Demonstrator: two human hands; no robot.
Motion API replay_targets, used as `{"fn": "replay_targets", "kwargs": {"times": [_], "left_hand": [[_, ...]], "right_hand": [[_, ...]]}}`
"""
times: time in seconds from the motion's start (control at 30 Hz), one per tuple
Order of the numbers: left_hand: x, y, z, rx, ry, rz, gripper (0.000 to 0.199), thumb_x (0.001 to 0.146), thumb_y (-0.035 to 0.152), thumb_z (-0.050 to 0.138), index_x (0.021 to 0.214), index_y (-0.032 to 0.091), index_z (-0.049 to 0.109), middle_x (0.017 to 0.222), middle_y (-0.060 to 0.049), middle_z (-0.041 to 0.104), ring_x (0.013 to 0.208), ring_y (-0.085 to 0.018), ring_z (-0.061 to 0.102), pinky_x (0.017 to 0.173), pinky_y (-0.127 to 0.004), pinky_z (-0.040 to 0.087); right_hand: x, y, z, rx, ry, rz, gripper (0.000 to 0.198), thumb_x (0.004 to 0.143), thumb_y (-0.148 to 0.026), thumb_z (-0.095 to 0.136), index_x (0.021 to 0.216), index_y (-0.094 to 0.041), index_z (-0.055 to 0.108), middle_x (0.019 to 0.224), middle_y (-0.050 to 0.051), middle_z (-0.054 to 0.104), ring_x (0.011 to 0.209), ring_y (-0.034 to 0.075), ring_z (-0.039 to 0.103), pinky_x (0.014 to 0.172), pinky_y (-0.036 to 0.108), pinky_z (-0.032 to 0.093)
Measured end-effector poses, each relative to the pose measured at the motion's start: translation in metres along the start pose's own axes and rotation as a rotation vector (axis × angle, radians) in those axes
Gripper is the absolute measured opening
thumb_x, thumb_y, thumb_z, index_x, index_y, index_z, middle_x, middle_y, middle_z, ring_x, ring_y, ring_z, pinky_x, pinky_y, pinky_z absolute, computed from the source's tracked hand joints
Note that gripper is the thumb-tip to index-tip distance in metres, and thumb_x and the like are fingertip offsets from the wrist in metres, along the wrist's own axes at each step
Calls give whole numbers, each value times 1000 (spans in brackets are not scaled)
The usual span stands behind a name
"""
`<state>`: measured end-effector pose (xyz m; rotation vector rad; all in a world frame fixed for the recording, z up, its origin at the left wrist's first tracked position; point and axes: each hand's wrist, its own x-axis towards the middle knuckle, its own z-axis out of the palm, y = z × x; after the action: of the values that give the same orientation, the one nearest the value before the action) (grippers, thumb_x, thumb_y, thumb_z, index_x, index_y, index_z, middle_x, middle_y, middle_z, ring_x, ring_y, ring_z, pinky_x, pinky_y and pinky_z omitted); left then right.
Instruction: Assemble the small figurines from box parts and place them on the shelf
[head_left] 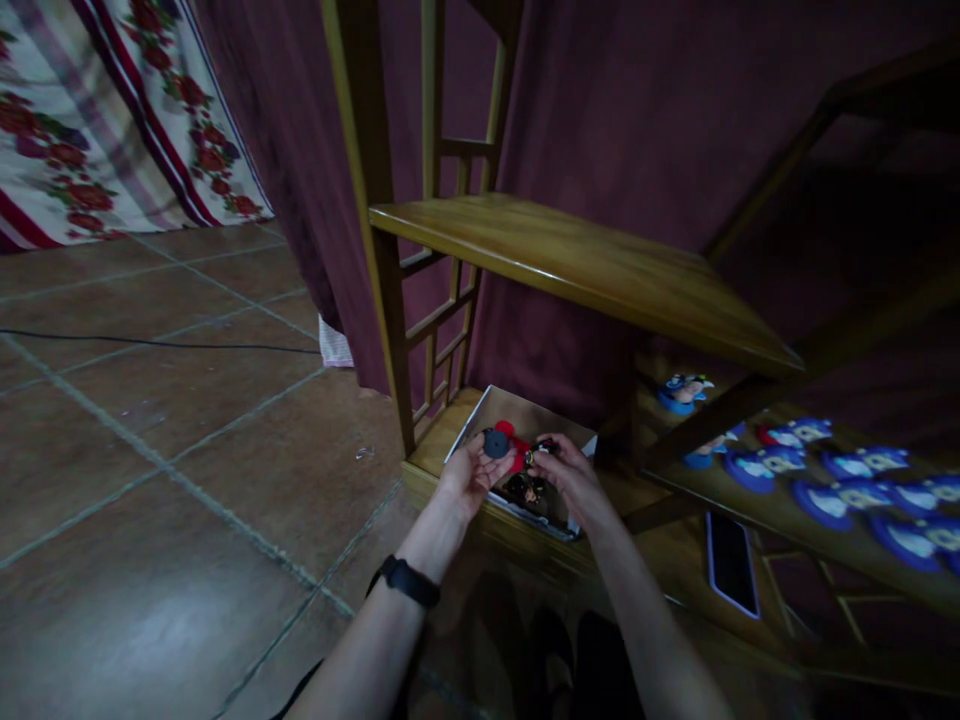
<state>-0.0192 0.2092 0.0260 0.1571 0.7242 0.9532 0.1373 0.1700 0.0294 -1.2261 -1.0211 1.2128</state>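
Both my hands are over a shallow white-edged cardboard box [487, 400] on the lower shelf. My left hand [469, 475] is turned palm up, fingers partly curled round a small figurine's dark round base [496, 444]. Red parts [517, 458] show beside that base. My right hand [574, 475] pinches a small black-and-yellow piece [538, 452] at the red parts' right end; whether it belongs to the same figurine I cannot tell. Below the hands, more small dark figures [523, 490] lie in the box, partly hidden.
A wooden shelf board [555, 240] juts out above the box. To the right, several blue-based figurines [765, 465] stand on another shelf, with a phone [732, 563] lower down. A black cable [165, 344] crosses the tiled floor at left.
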Motion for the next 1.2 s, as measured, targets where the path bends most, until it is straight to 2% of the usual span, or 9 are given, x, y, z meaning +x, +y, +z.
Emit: {"fn": "replay_targets", "kwargs": {"times": [0.1,0.23,0.47,0.6,0.8,1.0,1.2], "left_hand": [[1,-12,5,8,-32,-31,22,82,22,44,91,6,56,79,-16,66,74,-21,65,69,-34,53],[4,-20,8,18,-58,-31,19,79,19,50,91,6,57,81,-16,66,76,-22,65,73,-36,52],[3,-25,12,9,-78,15,17,74,18,58,89,10,57,76,-11,67,73,-21,65,75,-38,52],[2,-27,12,2,-74,23,14,73,17,59,85,10,57,71,-9,66,71,-20,65,75,-38,52],[1,-28,11,-1,-32,58,10,72,17,61,76,11,55,55,-3,59,67,-20,64,72,-37,52],[3,-30,11,-3,-29,53,10,72,20,61,75,12,54,64,-6,63,63,-18,63,70,-37,52],[0,-29,12,-29,-49,60,7,73,19,58,75,14,52,63,-4,61,62,-17,63,70,-37,51]], "right_hand": [[-2,-6,8,40,29,-16,33,65,-36,61,94,-22,53,86,0,59,76,15,59,68,30,51],[3,-1,8,-23,91,-76,33,65,-35,61,94,-22,54,85,0,60,76,15,59,70,30,50],[7,9,4,-412,208,-206,31,68,-39,56,94,-24,55,74,-1,63,65,15,58,57,26,48],[5,9,4,-522,220,-237,29,69,-38,54,95,-23,55,73,-1,63,62,15,58,56,25,46],[6,10,7,-541,225,-235,28,70,-38,54,94,-24,53,74,-1,62,61,14,57,55,25,46],[6,8,9,-585,208,-268,27,71,-36,52,96,-24,51,74,-2,61,63,14,57,59,25,46],[2,0,11,-707,162,-293,25,74,-32,49,98,-26,52,79,-1,61,67,15,57,62,26,45]]}}
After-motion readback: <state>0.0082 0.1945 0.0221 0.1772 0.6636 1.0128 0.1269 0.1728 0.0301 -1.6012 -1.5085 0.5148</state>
